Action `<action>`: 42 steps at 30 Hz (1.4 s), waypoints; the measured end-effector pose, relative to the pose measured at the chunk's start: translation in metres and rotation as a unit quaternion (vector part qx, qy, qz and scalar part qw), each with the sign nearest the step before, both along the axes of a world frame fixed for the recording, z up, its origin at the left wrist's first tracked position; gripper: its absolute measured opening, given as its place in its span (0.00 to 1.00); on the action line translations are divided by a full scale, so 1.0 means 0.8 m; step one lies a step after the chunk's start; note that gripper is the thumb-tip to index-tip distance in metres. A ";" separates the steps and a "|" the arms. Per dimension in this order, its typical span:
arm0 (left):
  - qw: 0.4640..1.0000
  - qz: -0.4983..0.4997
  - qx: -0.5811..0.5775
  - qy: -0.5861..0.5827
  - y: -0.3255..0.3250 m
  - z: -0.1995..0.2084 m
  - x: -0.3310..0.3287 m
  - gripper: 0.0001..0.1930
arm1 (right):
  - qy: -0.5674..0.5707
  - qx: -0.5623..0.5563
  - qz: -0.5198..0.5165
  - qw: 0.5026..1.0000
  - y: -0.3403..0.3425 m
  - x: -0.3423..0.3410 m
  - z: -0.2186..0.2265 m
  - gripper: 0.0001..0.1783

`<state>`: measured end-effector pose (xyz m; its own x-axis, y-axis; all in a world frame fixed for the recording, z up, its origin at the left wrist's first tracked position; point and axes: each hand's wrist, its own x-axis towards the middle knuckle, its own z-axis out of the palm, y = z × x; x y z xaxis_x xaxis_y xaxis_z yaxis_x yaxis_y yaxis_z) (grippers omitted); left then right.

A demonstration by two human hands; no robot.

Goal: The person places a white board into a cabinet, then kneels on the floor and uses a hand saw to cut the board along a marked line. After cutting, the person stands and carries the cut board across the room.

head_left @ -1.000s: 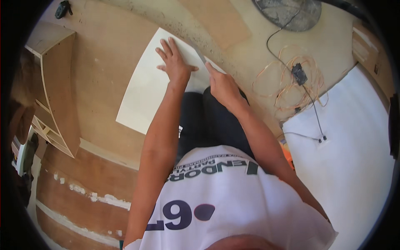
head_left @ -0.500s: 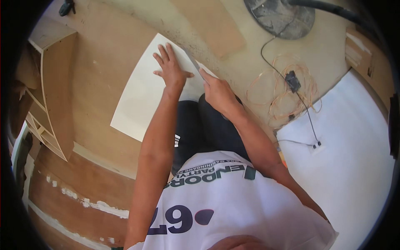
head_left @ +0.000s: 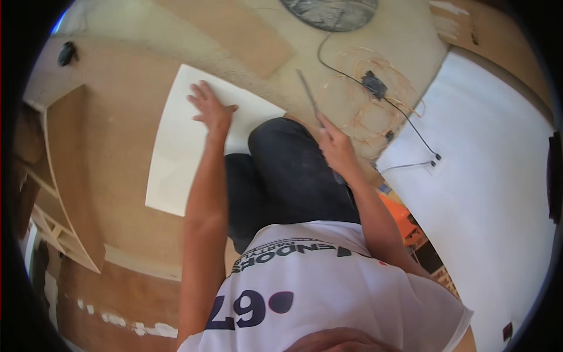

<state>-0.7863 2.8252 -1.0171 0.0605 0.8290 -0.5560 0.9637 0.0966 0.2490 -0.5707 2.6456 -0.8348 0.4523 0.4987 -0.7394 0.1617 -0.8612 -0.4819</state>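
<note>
A white flat panel (head_left: 170,167) lies in front of me, its near right part beside and partly behind my bent knees. My left hand (head_left: 212,112) rests flat on the panel's upper part with fingers spread. In my right hand (head_left: 339,149) is a long, narrow grey tool that looks like a flat file (head_left: 307,91). My fingers are wrapped round its lower part, and its far end points forward and slightly left. The file is held right of the panel, apart from its edge, near my right knee. Part of its grip is hidden by my hand.
A brown wooden frame with compartments (head_left: 73,176) stands at the left. Ahead are a loose brown board (head_left: 234,35) and a round dark base (head_left: 331,10). Coiled thin wire and a black adapter (head_left: 373,85) lie to the right, beside a large white sheet (head_left: 481,152) with plugged-in cords.
The file has come off the panel's right edge and swung out to the right with my right hand. My view has shifted; my left hand stays spread on the panel.
</note>
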 end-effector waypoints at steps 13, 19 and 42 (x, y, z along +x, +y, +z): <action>0.995 0.037 -0.091 0.020 -0.047 0.044 0.057 0.77 | -0.022 0.131 0.152 0.979 0.059 -0.063 -0.087 0.22; 0.996 0.042 -0.069 0.026 -0.050 0.036 0.059 0.77 | -0.013 0.115 0.216 0.970 0.078 -0.066 -0.081 0.23; 0.996 0.067 -0.057 0.009 -0.055 0.047 0.057 0.76 | 0.035 0.070 0.254 0.964 0.116 -0.044 -0.116 0.23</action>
<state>-0.7409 2.7808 -0.9797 -0.0565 0.7599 -0.6476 0.9443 0.2513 0.2125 -0.6059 2.7386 -0.9278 0.0753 0.7396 -0.6688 0.5083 -0.6055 -0.6124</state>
